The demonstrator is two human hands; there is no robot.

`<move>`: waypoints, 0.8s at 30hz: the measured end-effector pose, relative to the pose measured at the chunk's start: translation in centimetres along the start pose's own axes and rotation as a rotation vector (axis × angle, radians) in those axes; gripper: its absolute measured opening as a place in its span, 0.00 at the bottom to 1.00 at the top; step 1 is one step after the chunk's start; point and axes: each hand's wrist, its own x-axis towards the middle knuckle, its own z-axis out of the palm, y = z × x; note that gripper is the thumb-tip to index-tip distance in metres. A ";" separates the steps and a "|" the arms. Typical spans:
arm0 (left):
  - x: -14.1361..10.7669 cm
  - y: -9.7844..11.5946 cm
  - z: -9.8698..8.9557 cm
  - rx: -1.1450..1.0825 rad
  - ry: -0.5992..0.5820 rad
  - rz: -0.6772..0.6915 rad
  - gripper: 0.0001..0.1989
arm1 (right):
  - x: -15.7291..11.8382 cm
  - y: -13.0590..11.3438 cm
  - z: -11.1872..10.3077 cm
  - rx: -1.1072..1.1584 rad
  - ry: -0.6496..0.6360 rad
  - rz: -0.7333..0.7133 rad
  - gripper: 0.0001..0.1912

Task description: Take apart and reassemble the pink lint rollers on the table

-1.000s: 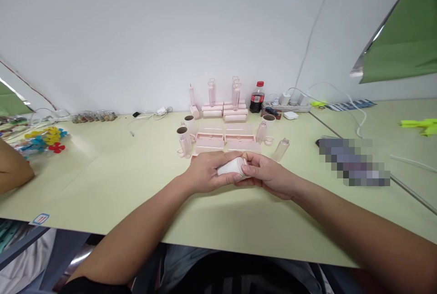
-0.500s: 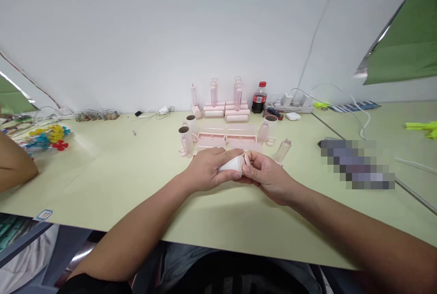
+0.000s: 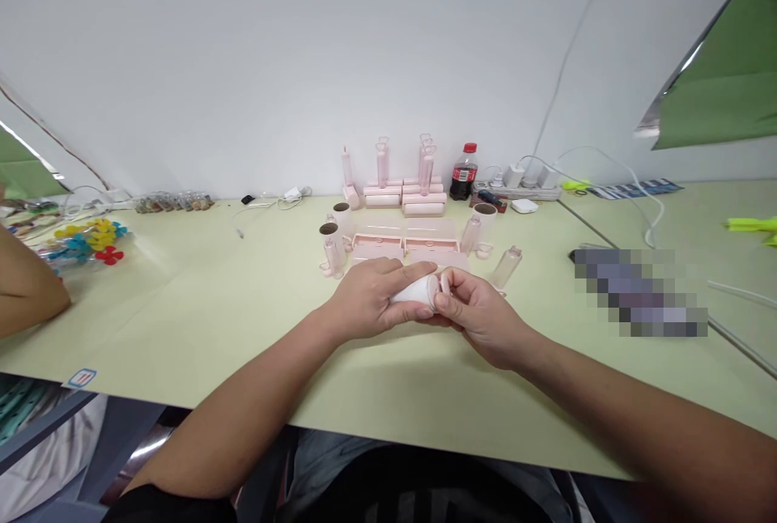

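My left hand (image 3: 376, 300) is wrapped round a white roll (image 3: 416, 293), which lies sideways above the table. At the roll's right end, my right hand (image 3: 477, 308) pinches a small pale pink rounded piece (image 3: 446, 282) between thumb and fingers. Whether that piece is joined to the roll I cannot tell. Just beyond my hands lie two open pink cases (image 3: 432, 245). White rolls with brown cores stand on both sides, one on the right (image 3: 484, 215). A clear pinkish bottle-shaped tube (image 3: 506, 267) leans to the right of my hands.
Behind the cases stand several pink boxes (image 3: 423, 205) with upright clear tubes (image 3: 428, 167). A cola bottle (image 3: 464, 173) and a power strip (image 3: 543, 192) are by the wall. A blurred-out object (image 3: 637, 290) lies right. Another person's arm (image 3: 30, 284) rests left, near colourful plastic flowers (image 3: 100, 237).
The pink piece in my right hand has shifted slightly to the right, away from the roll's end. My left hand keeps its hold. The view has moved a little.
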 end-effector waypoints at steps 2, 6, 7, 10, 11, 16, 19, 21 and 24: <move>0.0 0.0 -0.1 0.002 -0.007 -0.004 0.31 | 0.0 0.0 0.0 -0.004 -0.001 -0.008 0.23; 0.1 0.1 -0.1 -0.012 -0.018 -0.007 0.32 | 0.0 0.0 0.1 -0.016 0.008 -0.028 0.23; 0.1 0.1 -0.2 -0.020 -0.021 -0.009 0.32 | 0.0 -0.1 0.1 -0.025 0.010 -0.036 0.23; 0.2 0.1 -0.1 -0.046 -0.041 -0.015 0.31 | 0.0 -0.1 0.0 -0.070 0.006 -0.076 0.22; 0.2 0.0 -0.1 -0.051 -0.047 -0.016 0.30 | 0.0 -0.1 0.0 -0.087 0.002 -0.090 0.22; 0.2 -0.1 0.1 -0.051 -0.061 -0.021 0.31 | 0.0 -0.1 -0.1 -0.142 0.007 -0.107 0.22; 0.2 -0.1 0.1 -0.062 -0.062 -0.036 0.31 | 0.0 0.1 -0.1 -0.148 0.005 -0.102 0.22; 0.2 -0.1 0.1 -0.068 -0.064 -0.043 0.31 | 0.0 0.2 -0.1 -0.151 0.009 -0.106 0.22; 0.2 0.0 0.2 -0.069 -0.054 -0.060 0.31 | 0.1 0.4 -0.2 -0.164 0.027 -0.111 0.21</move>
